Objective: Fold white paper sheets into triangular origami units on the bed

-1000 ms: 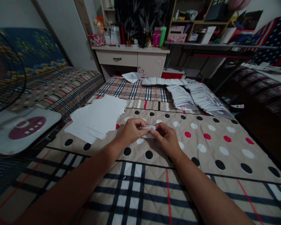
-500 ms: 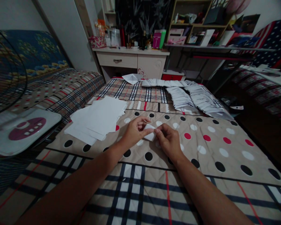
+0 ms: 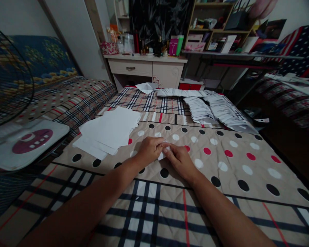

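Between my two hands is a small folded piece of white paper (image 3: 161, 156), mostly covered by my fingers. My left hand (image 3: 151, 149) is closed on its left side, thumb on top. From the right, my right hand (image 3: 180, 159) pinches the same paper, and the thumbs nearly meet. Both hands are just above the dotted part of the bedspread (image 3: 211, 181). Left of them lies a loose pile of flat white sheets (image 3: 113, 128). Farther off on the right are rows of folded white papers (image 3: 222, 108), packed close together.
A single folded sheet (image 3: 146, 87) lies at the bed's far edge, before a white dresser (image 3: 132, 67) crowded with bottles and boxes. At the left stands a fan (image 3: 10, 75) near a white panel with a purple patch (image 3: 32, 140). A desk (image 3: 242, 55) is at the back right.
My hands have drawn closer together around the folded paper, and the left fingers have curled in. Less of the paper shows. The view has shifted slightly.
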### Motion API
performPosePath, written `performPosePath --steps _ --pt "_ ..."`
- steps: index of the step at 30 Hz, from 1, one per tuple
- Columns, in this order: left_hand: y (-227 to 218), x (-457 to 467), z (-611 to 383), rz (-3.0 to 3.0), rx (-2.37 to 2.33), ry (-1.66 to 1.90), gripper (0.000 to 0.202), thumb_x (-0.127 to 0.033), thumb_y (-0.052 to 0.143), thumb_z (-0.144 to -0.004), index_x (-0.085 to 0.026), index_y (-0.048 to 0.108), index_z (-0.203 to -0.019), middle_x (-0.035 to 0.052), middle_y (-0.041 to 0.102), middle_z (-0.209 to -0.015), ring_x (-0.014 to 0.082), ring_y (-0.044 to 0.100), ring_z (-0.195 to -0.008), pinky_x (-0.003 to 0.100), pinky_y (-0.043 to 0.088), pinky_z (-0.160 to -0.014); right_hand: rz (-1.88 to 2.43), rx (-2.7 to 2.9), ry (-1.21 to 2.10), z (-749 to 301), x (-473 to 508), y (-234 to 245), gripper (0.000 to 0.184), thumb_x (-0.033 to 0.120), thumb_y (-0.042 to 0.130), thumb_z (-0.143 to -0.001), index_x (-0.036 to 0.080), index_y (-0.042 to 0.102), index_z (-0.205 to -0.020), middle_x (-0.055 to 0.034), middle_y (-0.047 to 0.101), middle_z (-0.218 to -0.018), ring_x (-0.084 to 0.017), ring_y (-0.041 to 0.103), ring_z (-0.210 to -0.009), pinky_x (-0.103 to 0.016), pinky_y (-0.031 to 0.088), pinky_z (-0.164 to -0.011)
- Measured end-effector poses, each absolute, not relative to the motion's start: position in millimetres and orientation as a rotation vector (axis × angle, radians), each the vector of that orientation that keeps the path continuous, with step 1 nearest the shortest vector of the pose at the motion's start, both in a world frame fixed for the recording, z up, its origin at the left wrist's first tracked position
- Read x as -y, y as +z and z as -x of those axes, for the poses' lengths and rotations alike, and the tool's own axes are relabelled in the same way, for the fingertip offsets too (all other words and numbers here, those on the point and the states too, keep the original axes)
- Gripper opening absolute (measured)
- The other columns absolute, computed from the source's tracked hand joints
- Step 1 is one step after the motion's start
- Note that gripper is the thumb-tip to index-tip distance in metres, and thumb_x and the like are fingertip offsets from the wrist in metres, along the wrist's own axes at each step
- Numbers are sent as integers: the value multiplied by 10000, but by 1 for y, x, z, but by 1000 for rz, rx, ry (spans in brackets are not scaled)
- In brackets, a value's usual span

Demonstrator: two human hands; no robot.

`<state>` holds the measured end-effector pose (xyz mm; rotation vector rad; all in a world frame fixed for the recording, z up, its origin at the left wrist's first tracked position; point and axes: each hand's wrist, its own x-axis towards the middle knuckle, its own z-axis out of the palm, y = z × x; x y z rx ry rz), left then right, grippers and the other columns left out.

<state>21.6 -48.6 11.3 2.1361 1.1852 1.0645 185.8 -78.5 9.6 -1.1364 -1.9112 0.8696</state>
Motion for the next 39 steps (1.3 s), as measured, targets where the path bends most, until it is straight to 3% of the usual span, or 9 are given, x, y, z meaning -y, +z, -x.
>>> performPosePath --steps 5,9,15,21,25,27,29,36,39 --pt "11 49 -24 -1866 -1280 1164 598 -599 603 -797 -170 347 -467 -47 237 -492 81 268 -485 259 185 -491 1084 1788 1021 -186 82 13 434 474 461 -952 170 553 -656 37 448 -537 -95 410 -515 -249 300 -524" --pt "12 46 -28 -1624 -1230 1229 607 -662 550 -798 -170 399 -474 -38 309 -489 85 316 -486 247 251 -482 1045 1725 1065 -182 84 16 461 474 486 -940 180 481 -585 42 406 -512 -88 368 -484 -252 257 -483" --pt "7 42 -35 -1376 -1303 1287 619 -710 547 -771 -183 377 -495 -41 330 -475 77 315 -454 247 243 -441 1053 1828 757 -176 87 20 476 386 495 -944 188 345 -538 50 307 -513 -73 306 -467 -255 226 -488" --pt "4 34 -28 -1039 -1322 1500 590 -693 476 -834 -213 290 -545 -72 260 -448 64 249 -398 229 221 -403 1104 1688 663 -181 92 21 462 387 502 -941 187 445 -529 32 404 -500 -84 384 -467 -250 278 -491" --pt "6 38 -27 -1191 -1138 1378 573 -736 534 -763 -174 493 -656 -32 476 -548 71 418 -461 205 321 -440 1168 1372 883 -183 88 18 469 467 527 -919 183 513 -547 24 466 -476 -93 417 -438 -236 306 -443" --pt "7 42 -31 -1302 -1003 1257 564 -685 703 -642 -155 570 -780 -5 583 -665 91 521 -556 206 398 -506 1161 1303 949 -182 86 17 460 485 544 -905 180 531 -560 24 482 -474 -90 416 -414 -231 304 -417" --pt "9 46 -36 -1387 -936 1178 511 -574 798 -590 -148 578 -764 -4 603 -679 100 549 -591 210 422 -546 1147 1279 1007 -181 84 15 445 492 560 -892 176 546 -579 19 507 -486 -90 431 -405 -227 309 -405" --pt "5 42 -32 -1678 -1140 1161 343 -393 640 -802 -164 515 -580 -43 468 -512 87 430 -496 215 312 -489 1233 1336 1092 -181 78 10 446 532 577 -862 162 592 -614 7 525 -466 -102 445 -399 -229 308 -394" --pt "5 41 -24 -1997 -1233 1157 341 -299 555 -870 -167 523 -557 -24 472 -514 101 435 -518 236 300 -526 1248 1349 943 -183 73 8 312 459 652 -823 154 672 -757 -12 610 -595 -124 516 -506 -235 377 -459"
